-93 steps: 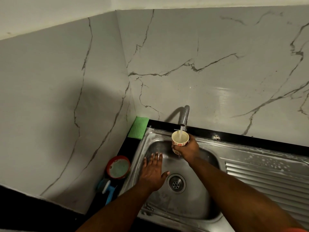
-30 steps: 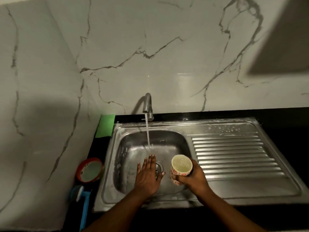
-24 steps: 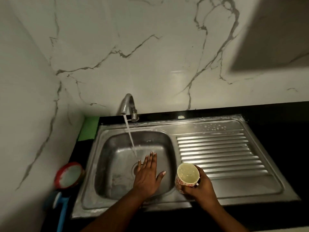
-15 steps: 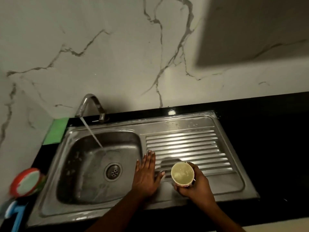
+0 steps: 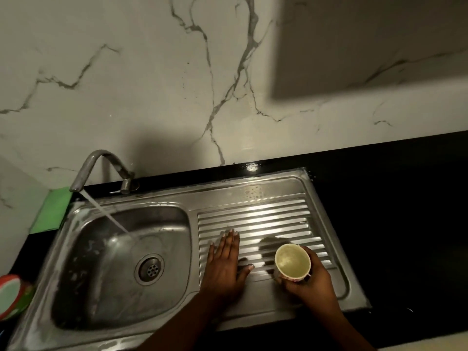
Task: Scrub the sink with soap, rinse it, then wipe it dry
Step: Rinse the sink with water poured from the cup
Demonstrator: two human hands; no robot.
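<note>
Your right hand [image 5: 312, 281] grips full cup [image 5: 292, 262] upright over drainboard [image 5: 253, 216], ready to pour; left hand [image 5: 224, 264] flat, fingers spread, to rub rinse water.

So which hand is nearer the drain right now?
Left. The left hand lies flat on the drainboard beside the basin, right of the drain; the right hand holds the cup farther right.

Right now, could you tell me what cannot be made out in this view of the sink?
Head view:
- cup: most of its side and its base, hidden by the right hand.
- drainboard: the patch under the left hand.
- red-rimmed tub: cut off by the left edge.
- sink: front left corner, cut off at the bottom edge.
</note>
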